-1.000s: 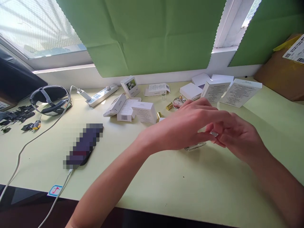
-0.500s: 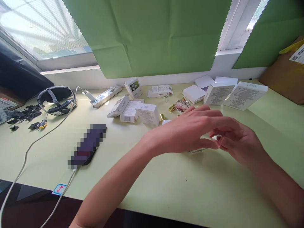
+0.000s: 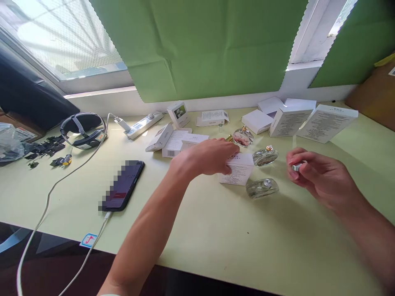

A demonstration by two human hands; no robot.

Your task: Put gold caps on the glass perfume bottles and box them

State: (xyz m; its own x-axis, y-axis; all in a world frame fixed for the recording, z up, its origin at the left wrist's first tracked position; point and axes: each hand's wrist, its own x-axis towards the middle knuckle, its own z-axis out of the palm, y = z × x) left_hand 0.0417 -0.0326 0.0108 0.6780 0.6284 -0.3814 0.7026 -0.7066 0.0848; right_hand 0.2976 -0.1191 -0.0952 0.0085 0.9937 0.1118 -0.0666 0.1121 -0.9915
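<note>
Left hand (image 3: 212, 158) has shifted leftward, palm down over a white box (image 3: 236, 174).

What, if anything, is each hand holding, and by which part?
The right hand pinches a silver cap by its sides. The left hand touches a white box near its upper left; grip unclear.

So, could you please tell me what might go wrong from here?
The near glass bottle sits close beside the white box that the left hand touches, so a sideways nudge could knock it over. The right hand holds a small silver piece, which might slip and roll away. The phone's cable hangs over the near edge of the table, so a snag could drag the phone.
</note>
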